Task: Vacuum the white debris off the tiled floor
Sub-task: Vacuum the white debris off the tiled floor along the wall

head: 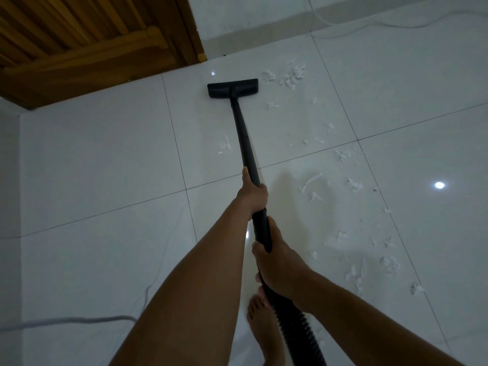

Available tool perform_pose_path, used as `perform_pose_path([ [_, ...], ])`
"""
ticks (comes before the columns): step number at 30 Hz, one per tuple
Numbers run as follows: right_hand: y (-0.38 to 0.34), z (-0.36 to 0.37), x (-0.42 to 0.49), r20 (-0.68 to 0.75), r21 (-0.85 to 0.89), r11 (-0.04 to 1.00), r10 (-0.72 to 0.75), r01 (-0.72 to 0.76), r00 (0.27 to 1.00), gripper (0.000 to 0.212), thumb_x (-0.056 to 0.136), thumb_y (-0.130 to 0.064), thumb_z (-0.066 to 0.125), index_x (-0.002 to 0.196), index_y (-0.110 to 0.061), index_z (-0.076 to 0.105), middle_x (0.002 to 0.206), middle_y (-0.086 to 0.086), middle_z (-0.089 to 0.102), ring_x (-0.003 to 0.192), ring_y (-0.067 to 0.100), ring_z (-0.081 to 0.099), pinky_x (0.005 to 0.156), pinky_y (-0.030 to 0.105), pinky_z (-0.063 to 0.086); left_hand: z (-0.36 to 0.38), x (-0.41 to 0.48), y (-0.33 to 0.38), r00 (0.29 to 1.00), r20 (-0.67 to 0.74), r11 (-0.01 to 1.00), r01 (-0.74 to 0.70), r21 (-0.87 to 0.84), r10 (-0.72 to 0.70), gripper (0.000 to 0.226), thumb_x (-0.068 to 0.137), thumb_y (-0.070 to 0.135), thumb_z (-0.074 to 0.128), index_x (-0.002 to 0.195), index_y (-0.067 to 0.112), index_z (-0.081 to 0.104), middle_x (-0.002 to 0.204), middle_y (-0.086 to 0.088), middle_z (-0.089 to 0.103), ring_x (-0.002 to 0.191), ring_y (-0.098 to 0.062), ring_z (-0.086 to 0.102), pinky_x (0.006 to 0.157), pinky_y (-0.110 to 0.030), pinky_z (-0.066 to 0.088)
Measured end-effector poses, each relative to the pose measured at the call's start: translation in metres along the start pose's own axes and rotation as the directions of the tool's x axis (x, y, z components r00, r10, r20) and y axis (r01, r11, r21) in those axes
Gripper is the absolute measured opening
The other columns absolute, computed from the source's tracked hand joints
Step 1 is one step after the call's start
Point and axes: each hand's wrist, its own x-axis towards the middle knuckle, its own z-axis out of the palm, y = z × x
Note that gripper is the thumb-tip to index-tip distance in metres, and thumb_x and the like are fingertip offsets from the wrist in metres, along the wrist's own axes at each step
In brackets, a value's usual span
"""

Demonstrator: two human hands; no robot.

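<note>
A black vacuum wand (244, 138) runs forward from my hands to its flat black floor head (233, 88), which rests on the white tiled floor (105, 154) near the door. My left hand (253, 192) grips the wand partway up. My right hand (277, 262) grips the handle end where the ribbed black hose (298, 328) begins. White shredded debris (291, 76) lies just right of the floor head, and more white scraps (351, 183) trail down the right side of the floor.
A brown wooden slatted door (87, 46) fills the upper left. White cables lie along the far wall (369, 21) and across the floor at lower left (79, 319). My bare foot (264, 326) stands under the hose. A ceiling light reflects at right (439, 185).
</note>
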Motion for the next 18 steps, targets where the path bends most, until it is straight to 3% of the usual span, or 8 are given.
perform_pose_path([
  [8,-0.016,-0.001,0.011,-0.008,0.031,0.999,0.031,-0.031,0.999,0.062,0.109,-0.029,0.038,0.153,-0.059,0.006,0.084,0.013,0.059,0.050,0.013,0.055,0.044,0.024,0.050,-0.010,0.011,0.012,1.000,0.006,1.000,0.001,-0.017,-0.001,0.071,0.105,0.029,0.035,0.153,0.042,-0.016,0.146,-0.008,0.043,0.098,-0.022,0.051,0.090,-0.039,0.048],
  [12,-0.022,-0.002,0.016,-0.012,0.031,0.999,0.034,-0.033,0.999,0.061,0.109,-0.029,0.039,0.152,-0.059,0.008,0.084,0.012,0.059,0.053,0.014,0.056,0.047,0.026,0.053,-0.014,0.017,0.017,1.000,0.007,1.000,-0.013,-0.013,0.014,0.071,0.105,0.028,0.035,0.154,0.040,-0.015,0.145,-0.008,0.044,0.086,-0.017,0.050,0.081,-0.034,0.046],
  [18,-0.037,-0.005,0.013,-0.014,0.048,0.996,0.070,-0.069,0.997,0.062,0.109,-0.031,0.040,0.154,-0.058,0.008,0.087,0.013,0.061,0.056,0.015,0.058,0.050,0.027,0.055,-0.021,0.016,0.027,1.000,0.008,1.000,-0.019,-0.010,0.019,0.071,0.105,0.026,0.036,0.154,0.039,-0.014,0.144,-0.007,0.044,0.082,-0.015,0.050,0.079,-0.035,0.045],
])
